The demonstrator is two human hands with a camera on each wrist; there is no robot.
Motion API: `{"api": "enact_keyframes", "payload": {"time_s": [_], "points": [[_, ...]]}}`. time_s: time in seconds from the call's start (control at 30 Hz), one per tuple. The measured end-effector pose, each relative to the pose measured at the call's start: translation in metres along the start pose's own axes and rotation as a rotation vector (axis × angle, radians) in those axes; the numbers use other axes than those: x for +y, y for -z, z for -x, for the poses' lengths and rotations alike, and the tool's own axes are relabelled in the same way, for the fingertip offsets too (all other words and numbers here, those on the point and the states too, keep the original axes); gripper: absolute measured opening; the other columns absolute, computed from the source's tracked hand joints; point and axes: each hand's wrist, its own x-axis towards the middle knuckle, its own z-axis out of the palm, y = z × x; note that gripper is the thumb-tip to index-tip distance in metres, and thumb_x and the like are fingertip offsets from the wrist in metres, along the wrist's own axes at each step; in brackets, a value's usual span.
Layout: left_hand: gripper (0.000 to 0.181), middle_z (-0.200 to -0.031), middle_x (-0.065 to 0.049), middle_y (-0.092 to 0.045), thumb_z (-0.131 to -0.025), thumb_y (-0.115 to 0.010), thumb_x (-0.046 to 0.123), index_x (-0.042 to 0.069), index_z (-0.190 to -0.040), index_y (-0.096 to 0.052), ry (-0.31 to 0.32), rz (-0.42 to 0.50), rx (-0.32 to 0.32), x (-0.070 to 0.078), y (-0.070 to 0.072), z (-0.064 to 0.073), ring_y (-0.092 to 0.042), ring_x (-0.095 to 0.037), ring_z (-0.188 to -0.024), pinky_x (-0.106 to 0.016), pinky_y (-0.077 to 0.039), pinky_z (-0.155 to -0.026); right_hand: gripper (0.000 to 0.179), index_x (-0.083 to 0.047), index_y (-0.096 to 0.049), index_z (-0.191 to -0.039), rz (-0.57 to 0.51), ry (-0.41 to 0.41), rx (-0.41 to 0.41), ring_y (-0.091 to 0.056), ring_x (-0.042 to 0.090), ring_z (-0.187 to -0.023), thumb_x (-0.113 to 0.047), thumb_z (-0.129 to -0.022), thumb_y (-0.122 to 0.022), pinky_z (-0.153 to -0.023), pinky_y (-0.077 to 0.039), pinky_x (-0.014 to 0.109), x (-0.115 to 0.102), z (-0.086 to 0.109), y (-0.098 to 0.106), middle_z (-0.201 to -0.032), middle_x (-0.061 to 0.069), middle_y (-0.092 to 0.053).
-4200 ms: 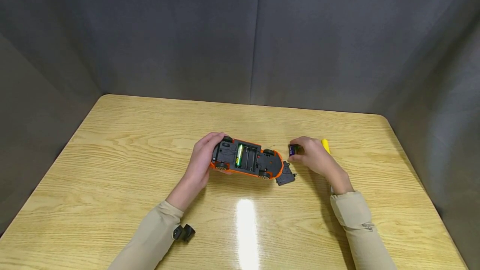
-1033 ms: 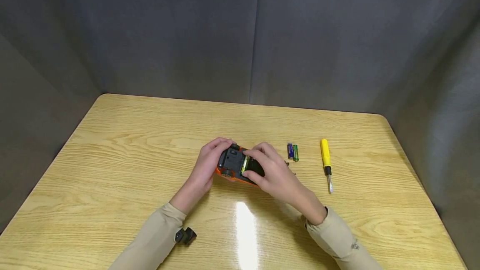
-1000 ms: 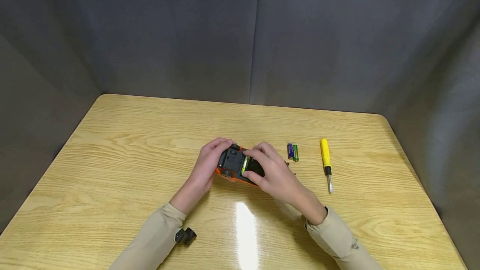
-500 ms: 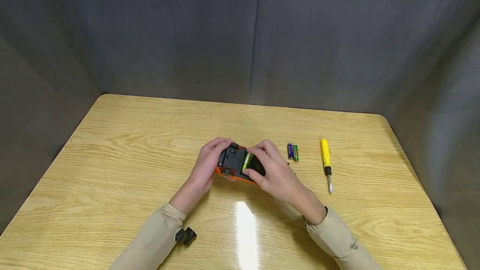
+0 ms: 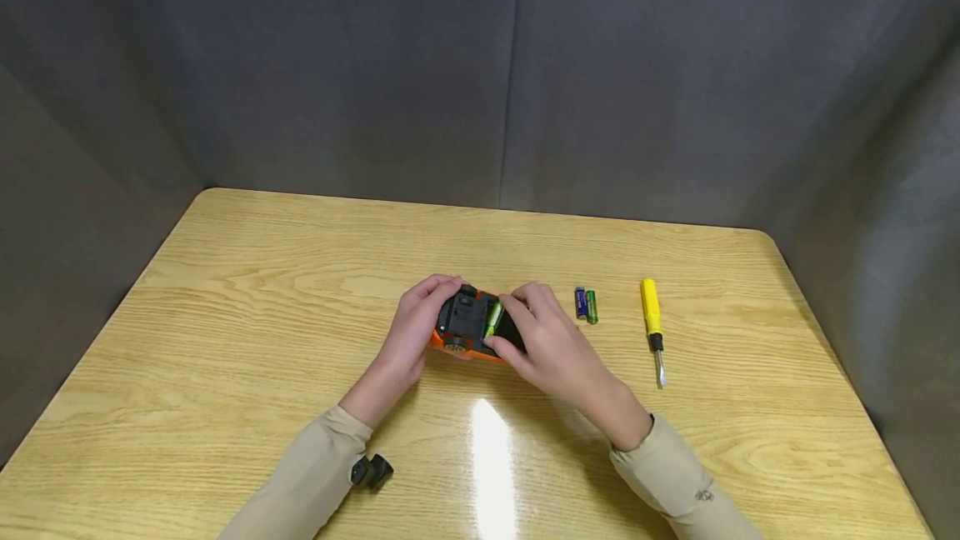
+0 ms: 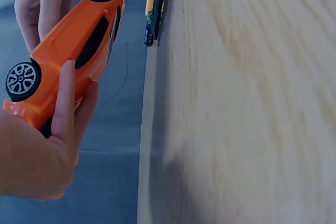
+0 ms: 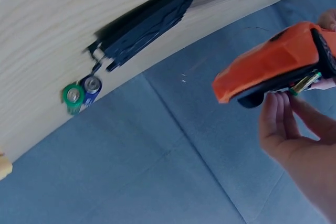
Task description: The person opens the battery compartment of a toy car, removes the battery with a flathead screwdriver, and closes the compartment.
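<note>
My left hand (image 5: 405, 332) grips an orange toy car (image 5: 463, 319) by one end, with its black underside turned up. In the left wrist view the car (image 6: 73, 38) hangs above the table, fingers along its side. My right hand (image 5: 555, 348) reaches over the open battery compartment, pinching a green battery (image 5: 493, 320) between thumb and finger at its two ends. The battery lies tilted there; the right wrist view shows the battery (image 7: 304, 84) sticking out past the underside. The car's other end is hidden behind my right hand in the head view.
A blue battery (image 5: 581, 303) and another green battery (image 5: 592, 307) lie side by side on the table (image 5: 300, 257). Right of them is a yellow-handled screwdriver (image 5: 650, 307). The black battery cover (image 7: 147, 27) lies near the batteries, hidden in the head view.
My right hand has left the blue battery on the table and moved left to the car. The green battery in the compartment has tilted up between its fingers. The left hand keeps its grip.
</note>
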Motion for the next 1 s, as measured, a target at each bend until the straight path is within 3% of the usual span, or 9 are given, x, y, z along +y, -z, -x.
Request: {"api": "enact_keyframes", "payload": {"time_s": [0.23,0.57,1.0], "points": [[0.026,-0.098,-0.016,-0.064,-0.104,-0.059,0.025,0.001,-0.111,-0.067,0.0,0.0,0.007,0.001,0.0009,-0.0002,-0.07,-0.027,-0.071,-0.046,-0.065,-0.051,0.049,0.013,-0.062,-0.127,0.029,0.077,0.013,-0.056,0.031,-0.101,-0.019,-0.093,-0.079,-0.08,-0.059,0.04,0.0039,-0.0011,-0.001,-0.113,0.018,-0.059],[0.025,-0.098,-0.016,-0.064,-0.104,-0.059,0.024,0.0,-0.108,-0.066,-0.01,0.004,0.017,0.0023,0.0012,-0.0012,-0.07,-0.026,-0.074,-0.047,-0.065,-0.051,0.043,0.012,-0.061,-0.129,0.017,0.101,0.019,-0.057,0.031,-0.103,-0.015,-0.096,-0.069,-0.083,-0.058,0.041,0.004,-0.0013,-0.0013,-0.116,0.018,-0.06],[0.024,-0.101,-0.015,-0.064,-0.104,-0.06,0.022,0.0,-0.108,-0.067,-0.004,-0.019,0.041,0.0,0.0005,-0.0025,-0.07,-0.024,-0.078,-0.048,-0.065,-0.051,0.05,0.012,-0.064,-0.127,0.042,0.068,-0.045,-0.058,0.031,-0.104,-0.023,-0.094,-0.079,-0.084,-0.059,0.04,0.0039,-0.0009,0.0002,-0.118,0.019,-0.06]]}}
